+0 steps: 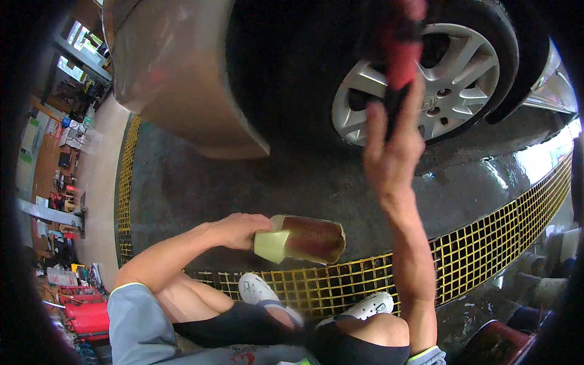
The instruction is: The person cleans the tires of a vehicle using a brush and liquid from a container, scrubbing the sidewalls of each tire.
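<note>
My left hand (242, 230) grips the near end of a pale yellow cut-open plastic container (270, 246), held low above the dark floor. Brown liquid or residue (315, 237) shows inside it. Raised in front of the car's wheel, my right hand (394, 155) holds a red-and-black hand tool (404, 64). Motion blur hides the exact kind of tool, whose far end points up into the dark wheel arch (292, 68). Behind that hand are the silver multi-spoke wheel (461, 86) and its black tyre (508, 59). Contact between tool and wheel cannot be made out.
The car's bumper (182, 82) overhangs the wet dark floor (205, 182) at upper left. Yellow floor grating (474, 237) curves past my white clogs (258, 289). A red machine (86, 317) and cluttered shelving stand left; a dark red container (497, 342) sits lower right.
</note>
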A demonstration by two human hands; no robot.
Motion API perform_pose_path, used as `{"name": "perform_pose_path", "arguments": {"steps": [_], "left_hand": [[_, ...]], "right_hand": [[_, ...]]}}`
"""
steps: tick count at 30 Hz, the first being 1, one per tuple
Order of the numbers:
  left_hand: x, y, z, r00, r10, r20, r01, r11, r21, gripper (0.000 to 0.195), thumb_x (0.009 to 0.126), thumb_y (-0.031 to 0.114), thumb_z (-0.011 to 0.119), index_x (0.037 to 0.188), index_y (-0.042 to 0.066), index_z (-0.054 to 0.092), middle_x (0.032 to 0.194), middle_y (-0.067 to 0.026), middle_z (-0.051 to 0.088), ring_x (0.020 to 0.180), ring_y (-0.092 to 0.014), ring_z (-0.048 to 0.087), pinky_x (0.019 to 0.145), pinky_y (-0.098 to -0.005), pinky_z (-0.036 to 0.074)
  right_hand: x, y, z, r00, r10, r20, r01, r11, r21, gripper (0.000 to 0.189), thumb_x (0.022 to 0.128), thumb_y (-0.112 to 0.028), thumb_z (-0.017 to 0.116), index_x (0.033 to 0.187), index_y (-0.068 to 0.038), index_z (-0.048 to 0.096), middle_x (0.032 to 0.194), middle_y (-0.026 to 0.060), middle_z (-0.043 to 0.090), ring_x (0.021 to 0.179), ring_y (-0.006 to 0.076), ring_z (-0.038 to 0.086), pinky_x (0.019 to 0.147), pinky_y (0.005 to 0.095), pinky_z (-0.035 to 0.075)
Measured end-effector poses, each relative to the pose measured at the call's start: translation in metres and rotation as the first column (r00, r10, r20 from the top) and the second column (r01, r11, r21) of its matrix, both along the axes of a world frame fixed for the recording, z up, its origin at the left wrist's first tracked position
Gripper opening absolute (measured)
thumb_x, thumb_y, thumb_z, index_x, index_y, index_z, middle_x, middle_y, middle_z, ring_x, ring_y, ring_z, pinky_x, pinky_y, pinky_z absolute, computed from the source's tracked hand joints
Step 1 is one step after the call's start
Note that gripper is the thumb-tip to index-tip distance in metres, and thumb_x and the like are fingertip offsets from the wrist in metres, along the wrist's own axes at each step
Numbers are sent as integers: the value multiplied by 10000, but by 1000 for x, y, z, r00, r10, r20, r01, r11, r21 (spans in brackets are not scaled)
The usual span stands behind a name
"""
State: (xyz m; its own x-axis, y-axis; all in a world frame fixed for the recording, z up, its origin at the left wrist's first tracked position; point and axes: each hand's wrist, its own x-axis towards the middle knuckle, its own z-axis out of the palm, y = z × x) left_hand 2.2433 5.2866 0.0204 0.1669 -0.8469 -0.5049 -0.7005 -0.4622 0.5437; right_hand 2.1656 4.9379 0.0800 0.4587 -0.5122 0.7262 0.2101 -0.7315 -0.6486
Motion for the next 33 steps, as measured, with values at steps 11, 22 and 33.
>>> {"name": "perform_pose_path", "arguments": {"steps": [11, 22, 33], "left_hand": [[-5, -3, 7, 999, -1, -35, 2, 1000, 27, 501, 841, 132, 821, 1309, 102, 643, 1398, -143, 635, 1273, -366, 631, 1029, -444, 541], [-3, -6, 3, 1000, 18, -24, -16, 997, 80, 521, 826, 178, 823, 1308, 91, 646, 1392, -159, 642, 1272, -374, 631, 1061, -432, 526], [-4, -24, 18, 999, 19, -28, -14, 988, 152, 500, 793, 113, 818, 1273, 123, 680, 1415, -118, 634, 1279, -350, 633, 1055, -402, 533]], "right_hand": [[-126, -58, -241, 567, -206, -797, -226, 892, -392, 703, 1015, -322, 649, 1650, -256, 354, 854, 122, 612, 630, 333, 697, 507, 461, 570], [-41, 17, -88, 969, 70, -236, -147, 934, -327, 690, 922, -286, 773, 1556, -192, 518, 762, 47, 516, 551, 213, 594, 441, 375, 500], [-69, -75, -204, 720, 39, -693, -391, 848, -358, 672, 1011, -403, 651, 1618, -459, 365, 846, 87, 579, 588, 243, 615, 445, 376, 500]]}}
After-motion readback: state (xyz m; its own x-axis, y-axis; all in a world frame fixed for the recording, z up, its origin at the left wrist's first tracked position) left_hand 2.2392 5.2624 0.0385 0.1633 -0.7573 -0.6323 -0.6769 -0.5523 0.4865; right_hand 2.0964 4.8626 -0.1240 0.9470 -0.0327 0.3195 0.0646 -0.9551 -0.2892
